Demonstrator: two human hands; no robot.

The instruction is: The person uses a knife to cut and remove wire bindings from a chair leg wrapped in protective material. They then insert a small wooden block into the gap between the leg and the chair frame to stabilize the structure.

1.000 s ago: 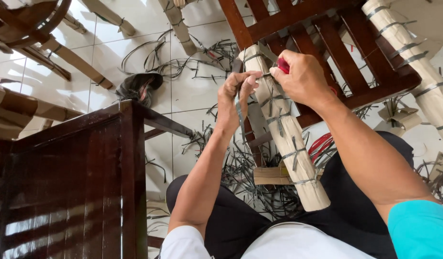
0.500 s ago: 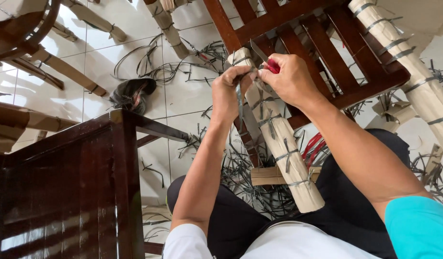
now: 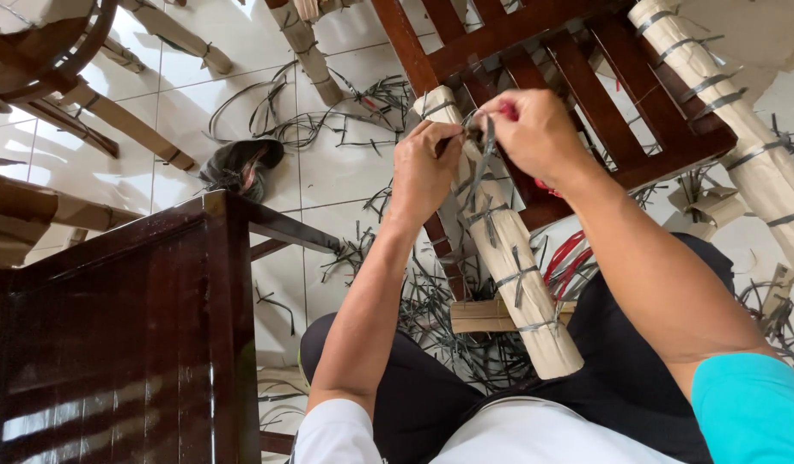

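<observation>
To your left stands a dark glossy wooden cabinet [image 3: 131, 335], and ahead of you a reddish-brown slatted wooden chair frame [image 3: 577, 94] lies tipped over the white tiled floor [image 3: 337, 163]. One leg of that frame is wrapped in pale paper and bound with grey straps; this wrapped leg [image 3: 509, 258] slants down from the frame toward your lap, its lower end just above your dark trousers. Your right hand [image 3: 539, 133] sits at the upper part of the wrapped leg, its fingers closed around a red-handled tool [image 3: 507, 110] whose tip you cannot make out. Your left hand [image 3: 427, 167] is just beside it, fingers pinched on a grey strap [image 3: 481, 167] that hangs down along the wrapping. Cut strap pieces [image 3: 328, 129] litter the floor around the frame, and a dark crumpled rag [image 3: 240, 163] lies near the cabinet's far corner.
</observation>
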